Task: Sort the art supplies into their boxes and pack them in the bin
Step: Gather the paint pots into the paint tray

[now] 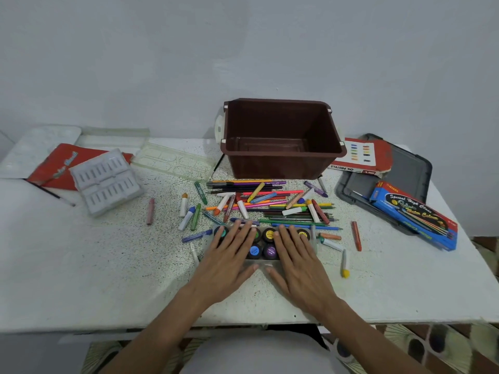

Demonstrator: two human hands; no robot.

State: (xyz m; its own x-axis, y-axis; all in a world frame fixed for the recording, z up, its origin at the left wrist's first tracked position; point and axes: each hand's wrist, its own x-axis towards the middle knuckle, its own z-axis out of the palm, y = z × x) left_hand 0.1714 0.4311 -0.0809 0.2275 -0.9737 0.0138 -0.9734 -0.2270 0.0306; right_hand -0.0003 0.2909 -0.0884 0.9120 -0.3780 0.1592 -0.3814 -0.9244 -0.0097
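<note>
A clear case of small paint pots [266,245] with coloured lids lies near the table's front middle. My left hand [229,256] lies flat on its left half and my right hand [295,256] flat on its right half, fingers straight. Beyond the case a pile of coloured pencils, markers and crayons [272,205] is spread over the table. The brown bin [280,136] stands behind the pile, nothing inside it. A blue watercolour pencil box [415,215] lies at the right and a red oil pastels box [359,155] beside the bin.
A grey lid [405,171] lies under the boxes at the right. At the left are a grey plastic insert tray [105,180], a red box [58,166], a clear tray [172,160] and a white palette [40,141]. Loose crayons [356,236] lie scattered around the pile.
</note>
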